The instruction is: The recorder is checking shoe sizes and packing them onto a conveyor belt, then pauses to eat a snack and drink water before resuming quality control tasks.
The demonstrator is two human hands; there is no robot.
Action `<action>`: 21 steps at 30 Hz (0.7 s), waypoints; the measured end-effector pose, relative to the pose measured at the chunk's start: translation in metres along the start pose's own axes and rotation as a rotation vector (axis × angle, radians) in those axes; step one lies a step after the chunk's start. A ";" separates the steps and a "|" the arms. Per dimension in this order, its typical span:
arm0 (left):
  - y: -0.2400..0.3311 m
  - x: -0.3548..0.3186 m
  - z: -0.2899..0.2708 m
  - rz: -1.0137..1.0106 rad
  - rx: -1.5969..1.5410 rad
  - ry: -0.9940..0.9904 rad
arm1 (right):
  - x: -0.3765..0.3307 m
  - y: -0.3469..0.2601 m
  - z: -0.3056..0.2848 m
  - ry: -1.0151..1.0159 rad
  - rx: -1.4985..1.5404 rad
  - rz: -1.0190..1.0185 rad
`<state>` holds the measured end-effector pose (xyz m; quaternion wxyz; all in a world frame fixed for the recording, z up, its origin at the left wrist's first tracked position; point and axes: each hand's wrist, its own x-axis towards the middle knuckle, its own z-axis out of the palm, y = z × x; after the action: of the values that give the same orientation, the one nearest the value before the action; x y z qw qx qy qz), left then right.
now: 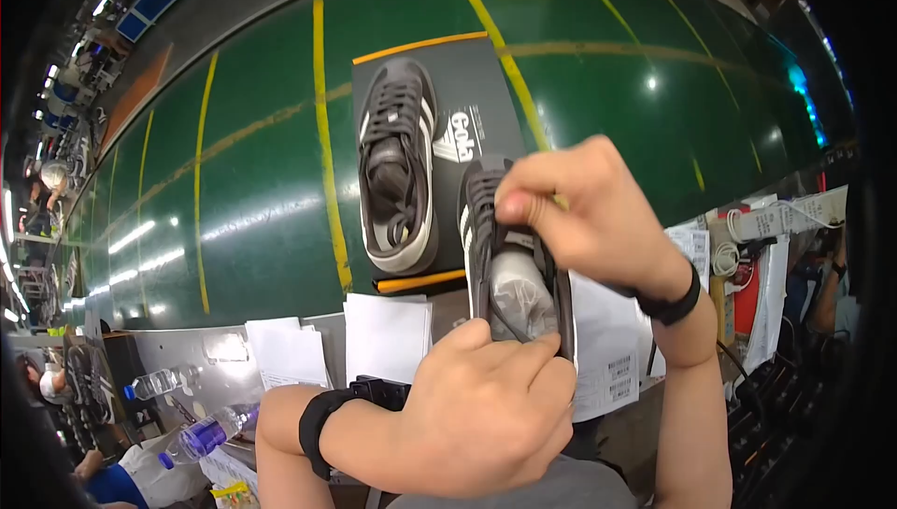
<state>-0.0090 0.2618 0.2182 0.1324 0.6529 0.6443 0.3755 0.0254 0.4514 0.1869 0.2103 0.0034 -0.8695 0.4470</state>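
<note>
Head view, left hand [491,406] grasping heel of dark shoe [477,247] over near edge of green table [262,191], right hand [584,215] curling at laces [483,196], grip unclear, 2nd shoe [398,165] resting on box [467,75], table spreading leftward

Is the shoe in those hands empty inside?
Not empty: pale, crumpled stuffing shows in the opening of the shoe. Whether it also fills the toe, I cannot tell.

The shoe [377,135] at eleven o'clock is showing dark grey with white stripes; the other shoe [482,215] at four is matching. From nine to two, the green table [262,182] is bearing yellow lines [327,135].
</note>
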 end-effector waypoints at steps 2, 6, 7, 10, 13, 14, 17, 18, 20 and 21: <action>0.000 0.007 -0.009 -0.018 0.018 -0.058 | 0.009 0.005 -0.004 -0.101 0.232 0.333; -0.005 0.004 -0.007 -0.024 0.072 -0.124 | 0.010 0.014 0.002 0.024 -0.013 -0.119; -0.009 0.000 0.000 0.009 0.102 -0.031 | 0.009 0.006 -0.006 0.004 -0.212 -0.264; -0.034 -0.024 0.000 0.080 0.393 0.193 | 0.015 0.020 -0.018 0.214 -0.390 -0.475; -0.092 -0.017 0.000 -0.178 0.591 0.215 | 0.023 0.047 -0.016 0.366 -0.386 -0.286; -0.117 -0.022 0.001 -0.109 0.628 0.214 | 0.025 0.054 -0.007 0.358 -0.331 -0.162; -0.118 -0.013 0.000 -0.057 0.574 0.246 | 0.024 0.043 0.006 0.239 -0.481 -0.174; -0.113 -0.010 -0.001 -0.104 0.487 0.221 | 0.023 0.034 0.009 0.202 -0.479 -0.214; -0.096 0.000 -0.004 -0.124 0.414 0.159 | 0.019 0.018 0.021 0.172 -0.442 -0.259; -0.079 0.002 -0.008 -0.102 0.384 0.128 | 0.015 0.013 0.027 0.132 -0.440 -0.253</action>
<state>-0.0730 0.2720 0.1724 -0.0167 0.6076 0.7433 0.2795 -0.0006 0.4406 0.1688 0.3167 0.0371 -0.9227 0.2167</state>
